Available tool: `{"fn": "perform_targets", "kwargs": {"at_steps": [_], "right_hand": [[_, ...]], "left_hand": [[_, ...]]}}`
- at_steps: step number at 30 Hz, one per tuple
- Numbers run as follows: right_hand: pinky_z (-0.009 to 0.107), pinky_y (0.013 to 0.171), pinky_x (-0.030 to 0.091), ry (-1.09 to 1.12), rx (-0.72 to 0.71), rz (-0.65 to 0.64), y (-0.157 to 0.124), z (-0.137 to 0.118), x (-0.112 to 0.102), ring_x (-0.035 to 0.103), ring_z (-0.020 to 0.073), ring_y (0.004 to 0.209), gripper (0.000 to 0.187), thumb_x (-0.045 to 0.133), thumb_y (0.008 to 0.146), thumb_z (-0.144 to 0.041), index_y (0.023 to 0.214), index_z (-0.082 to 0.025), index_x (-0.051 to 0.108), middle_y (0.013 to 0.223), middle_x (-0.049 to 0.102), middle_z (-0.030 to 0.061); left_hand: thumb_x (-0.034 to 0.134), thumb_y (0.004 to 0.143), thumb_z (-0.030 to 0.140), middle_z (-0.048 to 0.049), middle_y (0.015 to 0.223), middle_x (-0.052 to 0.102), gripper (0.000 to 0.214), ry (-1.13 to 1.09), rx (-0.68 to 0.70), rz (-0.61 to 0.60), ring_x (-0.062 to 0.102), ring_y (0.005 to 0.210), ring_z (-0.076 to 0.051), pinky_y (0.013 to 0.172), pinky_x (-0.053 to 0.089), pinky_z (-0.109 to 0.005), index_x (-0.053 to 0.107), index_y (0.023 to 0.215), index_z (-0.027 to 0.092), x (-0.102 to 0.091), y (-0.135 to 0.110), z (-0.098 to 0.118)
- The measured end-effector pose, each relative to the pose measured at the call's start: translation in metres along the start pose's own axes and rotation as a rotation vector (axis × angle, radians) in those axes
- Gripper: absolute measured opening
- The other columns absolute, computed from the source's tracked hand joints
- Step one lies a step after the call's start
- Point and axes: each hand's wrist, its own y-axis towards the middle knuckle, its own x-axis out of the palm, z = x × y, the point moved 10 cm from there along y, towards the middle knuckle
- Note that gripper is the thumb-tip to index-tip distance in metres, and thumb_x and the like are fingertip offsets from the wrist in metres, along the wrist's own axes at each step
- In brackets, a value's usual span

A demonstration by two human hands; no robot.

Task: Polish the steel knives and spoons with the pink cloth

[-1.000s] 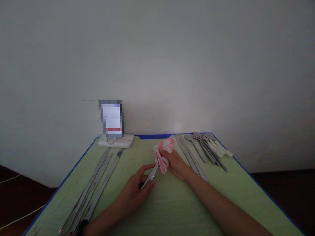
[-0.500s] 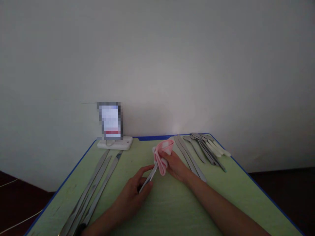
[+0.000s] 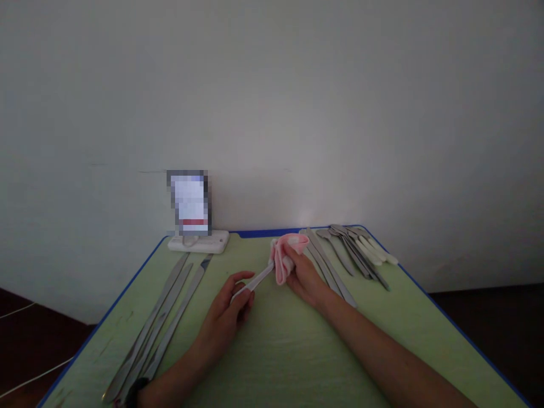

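My left hand (image 3: 223,309) is closed around the handle of a shiny metal piece of cutlery (image 3: 260,277) above the middle of the table. A bunched pink-and-white cloth (image 3: 281,262) covers the far end of this piece, so its kind is hidden. Closed on the cloth is my right hand (image 3: 305,279), pinching it around that end. To the left of my hands, three table knives (image 3: 176,317) lie side by side on the green tabletop. Beyond my right hand lie two more metal pieces with long flat handles (image 3: 329,263).
A lit phone, blurred out (image 3: 191,203), leans on a white stand (image 3: 199,242) at the back left. A curved spoon (image 3: 338,252), a pile of metal spoons (image 3: 355,252) and white-handled cutlery (image 3: 376,252) lie at the back right. A wall (image 3: 272,113) rises behind the blue-edged table (image 3: 272,357).
The cloth and my right hand have shifted slightly right. My left hand has moved a little left and turned the handle flatter, showing more of it. The view has tilted down slightly.
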Motion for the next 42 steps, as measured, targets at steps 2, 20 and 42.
{"fn": "perform_targets", "kwargs": {"at_steps": [2,20,42], "right_hand": [[0.024,0.069,0.045,-0.048,-0.012,-0.045,-0.003,-0.002,0.006,0.057,0.0109,0.068,0.026,0.079,0.062,-0.028,0.081,-0.017,0.064,0.074,0.065,-0.0008],[0.024,0.072,0.046,-0.088,0.025,-0.089,-0.002,0.005,0.009,0.059,0.0114,0.069,0.025,0.077,0.064,-0.033,0.079,-0.016,0.067,0.075,0.067,0.0006],[0.024,0.069,0.047,-0.123,0.067,-0.113,-0.004,0.010,0.010,0.059,0.0115,0.067,0.028,0.078,0.064,-0.033,0.080,-0.014,0.065,0.070,0.066,0.0001]], "left_hand": [[0.057,0.075,0.048,0.0055,0.067,0.048,0.045,-0.040,-0.022,0.028,0.042,0.054,-0.009,0.047,0.028,-0.019,0.052,0.110,0.020,-0.003,0.001,-0.002],[0.043,0.091,0.044,0.0019,0.078,0.050,0.043,0.194,0.169,-0.168,0.045,0.062,-0.012,0.057,0.038,-0.023,0.041,0.126,0.019,0.015,-0.003,0.005],[0.041,0.091,0.036,0.0011,0.078,0.051,0.040,0.389,0.235,-0.154,0.047,0.070,-0.015,0.067,0.039,-0.026,0.041,0.127,0.019,0.016,-0.007,0.014]]}}
